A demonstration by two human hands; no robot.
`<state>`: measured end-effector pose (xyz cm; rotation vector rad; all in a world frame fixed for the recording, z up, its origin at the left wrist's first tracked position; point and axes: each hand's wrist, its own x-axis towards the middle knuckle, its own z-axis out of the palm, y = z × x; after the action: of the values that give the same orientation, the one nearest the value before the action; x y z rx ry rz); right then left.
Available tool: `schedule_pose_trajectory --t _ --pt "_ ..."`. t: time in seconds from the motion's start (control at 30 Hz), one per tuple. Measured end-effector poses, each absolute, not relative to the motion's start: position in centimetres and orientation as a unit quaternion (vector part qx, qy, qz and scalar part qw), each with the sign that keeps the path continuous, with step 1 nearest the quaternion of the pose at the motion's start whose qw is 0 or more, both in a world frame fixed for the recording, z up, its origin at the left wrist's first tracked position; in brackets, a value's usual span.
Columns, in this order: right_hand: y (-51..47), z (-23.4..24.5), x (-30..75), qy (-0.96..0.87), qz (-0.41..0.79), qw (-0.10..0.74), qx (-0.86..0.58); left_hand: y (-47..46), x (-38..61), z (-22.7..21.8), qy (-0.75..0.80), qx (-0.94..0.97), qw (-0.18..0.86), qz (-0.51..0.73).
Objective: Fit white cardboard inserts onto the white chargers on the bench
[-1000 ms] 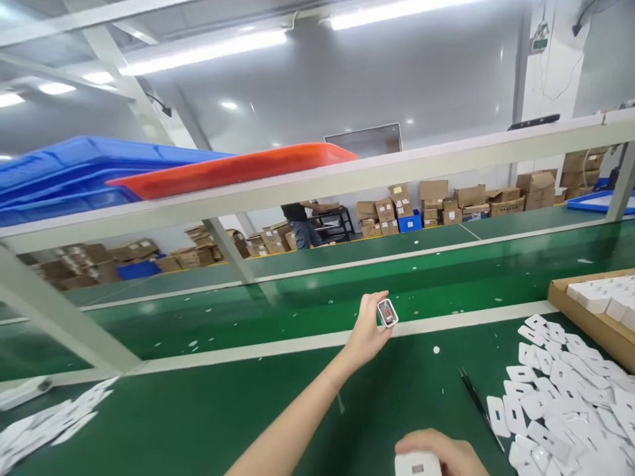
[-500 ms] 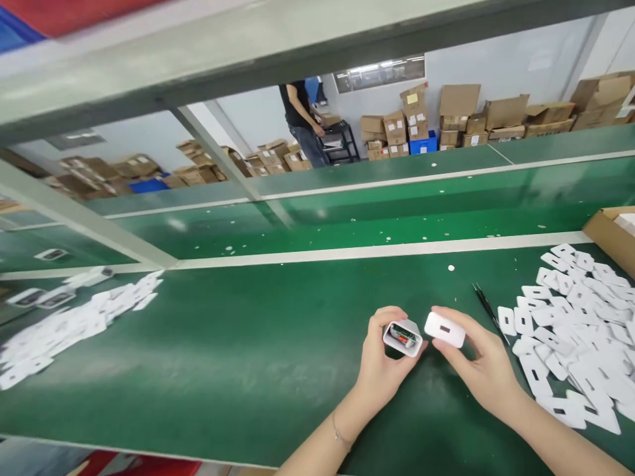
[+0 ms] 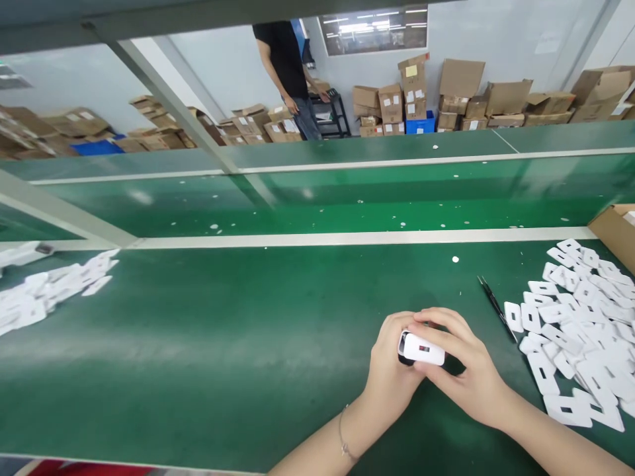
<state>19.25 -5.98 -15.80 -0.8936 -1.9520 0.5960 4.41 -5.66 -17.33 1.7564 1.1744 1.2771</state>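
Left hand (image 3: 389, 373): clamped around white housing (image 3: 401, 339) | right hand (image 3: 471, 373): pinching white slotted end cap (image 3: 436, 355) across housing mouth, dark gap at left | both together above green bench (image 3: 223, 344) | right: black tweezers (image 3: 496, 306), loose white slotted plates (image 3: 565, 406) | rear: cartons (image 3: 366, 100), labels (image 3: 411, 71) too small to read

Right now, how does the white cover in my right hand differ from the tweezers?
The cover is white; the tweezers are mostly black. The cover is short and broad with a small window; the tweezers are long and thin. Your right hand holds the cover; the tweezers lie on the green table.
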Motion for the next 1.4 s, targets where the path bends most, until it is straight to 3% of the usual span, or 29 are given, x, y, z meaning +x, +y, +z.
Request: schedule_pose_trajectory --t 0.27,0.47,0.57,1.07,1.23,1.4 --pt "-5.8 -15.7 19.7 -0.792 0.235 0.428 -0.368 -5.7 3.9 -16.8 0.380 0.711 0.382 0.452" --pt "-5.1 -14.8 21.1 -0.805 0.284 0.351 -0.384 -5.6 3.0 -16.3 0.316 0.572 0.600 0.461" --pt "-4.7 -14.3 21.7 -0.810 0.317 0.320 -0.374 -5.2 2.5 -16.3 0.314 0.508 0.653 0.466" --pt "-4.7 -13.4 22.6 -0.808 0.388 0.235 -0.376 -5.0 3.1 -15.4 0.329 0.491 0.682 0.430" --pt "-4.9 -13.7 22.7 -0.767 0.404 0.282 -0.410 -4.7 2.8 -15.4 0.329 0.487 0.666 0.460" --pt "-4.6 -14.3 22.4 -0.632 0.543 0.333 -0.441 -4.5 2.5 -16.2 0.332 0.506 0.644 0.468"
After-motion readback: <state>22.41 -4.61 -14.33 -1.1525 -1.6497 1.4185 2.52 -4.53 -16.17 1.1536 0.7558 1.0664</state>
